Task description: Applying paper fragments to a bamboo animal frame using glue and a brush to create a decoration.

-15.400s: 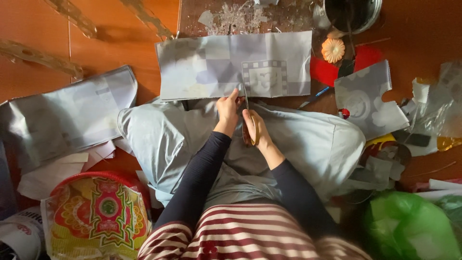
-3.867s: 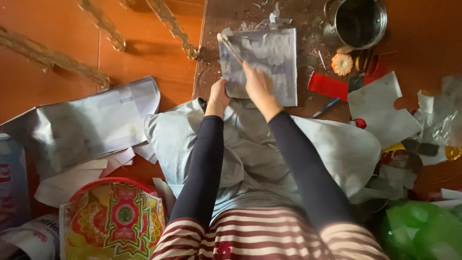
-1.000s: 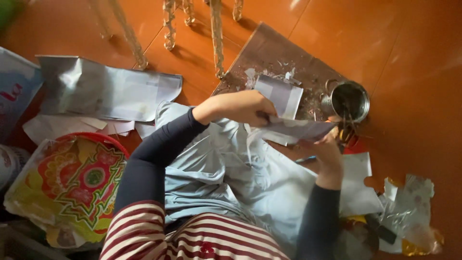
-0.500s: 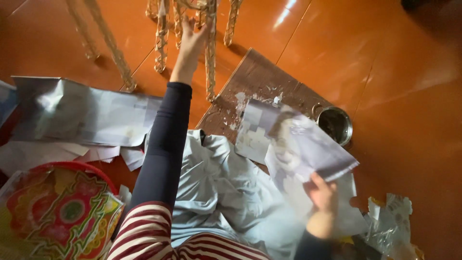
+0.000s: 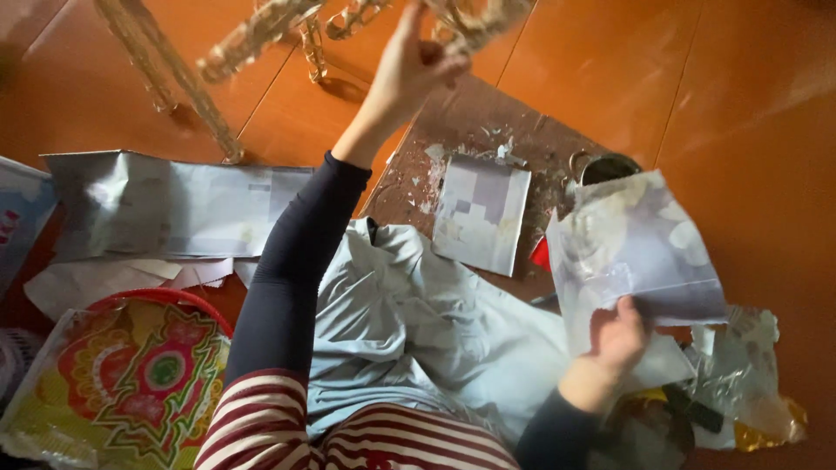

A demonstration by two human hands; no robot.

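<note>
Right hand lower, orange floor

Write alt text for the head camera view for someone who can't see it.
Seen from above, a seated person's right hand holds up a silvery-grey paper sheet while the left hand reaches up to a pale, blurred twisted frame. Another grey sheet lies on a brown board on the orange floor.

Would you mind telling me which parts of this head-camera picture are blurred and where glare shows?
Head view: the raised left hand and the pale frame it grips smear with motion; the paper sheet held by the right hand is soft; the sheet lying on the brown board reads sharper; faint glare streaks the orange floor at upper right.
</note>
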